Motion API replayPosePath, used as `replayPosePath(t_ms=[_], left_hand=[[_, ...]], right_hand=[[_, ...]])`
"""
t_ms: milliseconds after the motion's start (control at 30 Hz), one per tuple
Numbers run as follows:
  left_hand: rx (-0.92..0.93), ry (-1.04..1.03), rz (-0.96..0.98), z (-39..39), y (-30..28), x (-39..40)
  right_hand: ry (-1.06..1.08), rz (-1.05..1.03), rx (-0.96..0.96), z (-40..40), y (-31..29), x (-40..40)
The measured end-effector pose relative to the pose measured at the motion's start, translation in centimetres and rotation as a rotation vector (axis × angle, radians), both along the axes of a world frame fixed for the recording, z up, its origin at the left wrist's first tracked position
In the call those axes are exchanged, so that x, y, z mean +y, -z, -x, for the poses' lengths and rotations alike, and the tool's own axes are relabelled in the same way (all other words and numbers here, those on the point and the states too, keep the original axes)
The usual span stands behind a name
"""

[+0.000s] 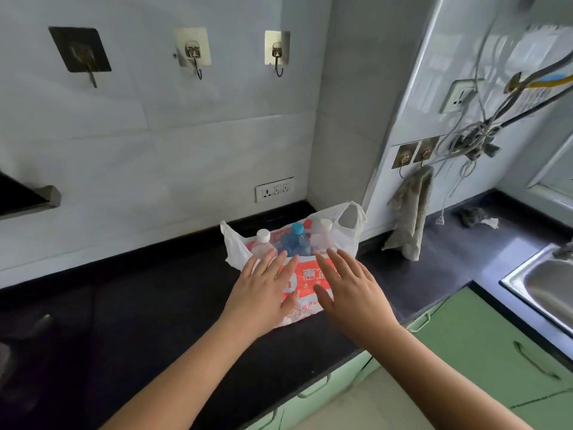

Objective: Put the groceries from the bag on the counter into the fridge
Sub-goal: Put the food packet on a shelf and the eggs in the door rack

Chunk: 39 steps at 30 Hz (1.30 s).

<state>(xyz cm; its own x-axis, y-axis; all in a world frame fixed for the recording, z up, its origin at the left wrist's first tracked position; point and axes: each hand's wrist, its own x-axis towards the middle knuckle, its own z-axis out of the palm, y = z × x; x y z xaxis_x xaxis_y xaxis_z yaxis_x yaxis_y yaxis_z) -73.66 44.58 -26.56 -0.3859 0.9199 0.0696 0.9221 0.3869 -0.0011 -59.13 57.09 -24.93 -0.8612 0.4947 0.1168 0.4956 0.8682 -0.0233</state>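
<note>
A white plastic bag (pixel 307 279) with red print stands on the black counter (pixel 148 302) in the corner. Three bottles stick out of its top: a white-capped one (pixel 263 240) on the left, a blue-capped blue one (pixel 296 238) in the middle, and another white-capped one (pixel 324 232) on the right. My left hand (pixel 263 287) and my right hand (pixel 350 287) are stretched out flat with fingers straight, side by side in front of the bag, over its printed face. Neither hand holds anything. Whether they touch the bag is unclear.
A grey towel (pixel 409 215) hangs from hooks right of the bag. A steel sink (pixel 545 287) sits at the far right, below hanging cables (pixel 477 141). Green cabinet doors (pixel 483 346) run under the counter. A wall socket (pixel 274 189) sits behind the bag. No fridge is in view.
</note>
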Motion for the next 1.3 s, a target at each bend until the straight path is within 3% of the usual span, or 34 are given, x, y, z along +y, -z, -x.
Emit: replayPosePath(t_ms=[333, 533, 700, 1033, 1300], left_hand=[[-0.05, -0.06, 0.073, 2.0, 3.0, 3.7], [0.016, -0.117, 0.126, 1.7, 3.9, 4.4], [-0.09, -0.167, 0.172, 1.2, 4.0, 4.6], [-0.129, -0.14, 0.169, -1.2, 5.5, 5.1], [-0.253, -0.206, 0.183, -2.4, 7.9, 4.8]], right_hand=[[-0.024, 0.008, -0.109, 3.1, 3.0, 4.1], [-0.128, 0.059, -0.132, 4.9, 4.9, 6.3], [-0.156, 0.109, -0.166, 4.9, 5.7, 8.3], [-0.294, 0.152, -0.305, 3.2, 8.8, 11.1], [-0.278, 0.208, -0.216, 2.5, 10.8, 11.7]])
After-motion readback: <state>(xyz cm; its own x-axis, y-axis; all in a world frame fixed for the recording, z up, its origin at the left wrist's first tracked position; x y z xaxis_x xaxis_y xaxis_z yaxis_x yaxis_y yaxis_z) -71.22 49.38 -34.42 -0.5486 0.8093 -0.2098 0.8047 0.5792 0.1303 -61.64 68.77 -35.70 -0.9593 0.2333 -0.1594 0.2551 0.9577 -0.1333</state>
